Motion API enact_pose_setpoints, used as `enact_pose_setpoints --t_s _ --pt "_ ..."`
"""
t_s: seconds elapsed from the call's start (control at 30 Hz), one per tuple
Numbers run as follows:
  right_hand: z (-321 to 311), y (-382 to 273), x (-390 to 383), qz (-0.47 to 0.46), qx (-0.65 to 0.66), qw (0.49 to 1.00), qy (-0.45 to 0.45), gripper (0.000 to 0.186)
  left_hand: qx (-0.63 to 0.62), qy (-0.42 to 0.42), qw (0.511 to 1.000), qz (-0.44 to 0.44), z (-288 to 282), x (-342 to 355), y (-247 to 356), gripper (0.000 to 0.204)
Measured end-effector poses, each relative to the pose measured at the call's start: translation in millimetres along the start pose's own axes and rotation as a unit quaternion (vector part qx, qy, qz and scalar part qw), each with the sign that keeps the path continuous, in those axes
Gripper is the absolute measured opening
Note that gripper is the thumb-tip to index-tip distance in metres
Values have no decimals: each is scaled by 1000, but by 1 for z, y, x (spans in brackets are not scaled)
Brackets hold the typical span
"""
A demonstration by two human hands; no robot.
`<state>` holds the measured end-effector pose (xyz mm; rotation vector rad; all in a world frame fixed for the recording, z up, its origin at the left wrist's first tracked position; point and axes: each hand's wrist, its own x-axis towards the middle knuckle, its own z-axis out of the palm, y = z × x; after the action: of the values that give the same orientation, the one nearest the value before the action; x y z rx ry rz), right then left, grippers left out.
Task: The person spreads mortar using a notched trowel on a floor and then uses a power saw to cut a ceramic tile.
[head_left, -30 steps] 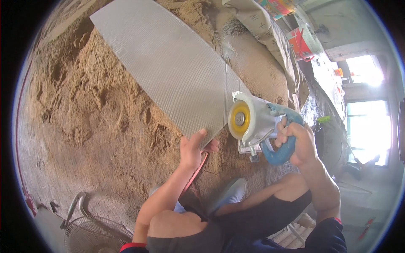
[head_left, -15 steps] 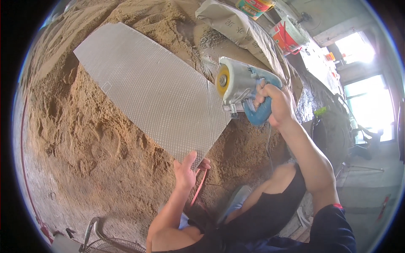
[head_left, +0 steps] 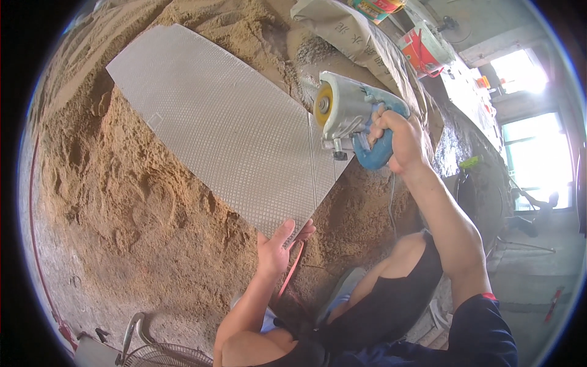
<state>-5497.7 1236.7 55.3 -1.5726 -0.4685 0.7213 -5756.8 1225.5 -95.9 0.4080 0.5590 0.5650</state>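
Note:
A long grey tile lies face down over the sand, its back covered in a fine grid pattern. A straight line crosses it near its right end. My left hand grips the tile's near corner, thumb on top and fingers underneath. In my right hand is a handheld tile cutter with a blue handle, a silver body and a yellow round part. I hold it at the tile's right end, beside the line. Its blade is hidden from here.
Heaped sand surrounds the tile. A paper sack lies beyond the cutter, with a red and white bucket behind it. A pink strap hangs below my left hand. A fan stands at the lower left.
The tile's near end has shifted slightly to the right, along with my left hand. The tile cutter has moved a little away from me.

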Motion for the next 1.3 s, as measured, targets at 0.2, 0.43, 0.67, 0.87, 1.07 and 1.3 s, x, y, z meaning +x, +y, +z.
enact_pose_setpoints --t_s 0.2,0.43,0.67,0.87,1.07,1.3 --pt "0 1 2 26 -4 999 -22 15 -2 -5 1000 9 0 0 1 32" --pt "2 0 3 6 -18 1000 15 6 -6 -13 1000 7 -2 2 -1 32" --pt "4 1 5 -1 -8 1000 0 11 -5 -7 1000 4 -1 1 2 33" --pt "4 -2 3 27 -27 999 -5 21 -15 -15 1000 0 -3 2 1 33" --pt "9 -1 1 -2 -11 1000 0 17 -25 -15 1000 -2 -3 2 2 33" --pt "8 0 -1 11 -6 1000 10 10 -21 -13 1000 6 -3 2 1 33"
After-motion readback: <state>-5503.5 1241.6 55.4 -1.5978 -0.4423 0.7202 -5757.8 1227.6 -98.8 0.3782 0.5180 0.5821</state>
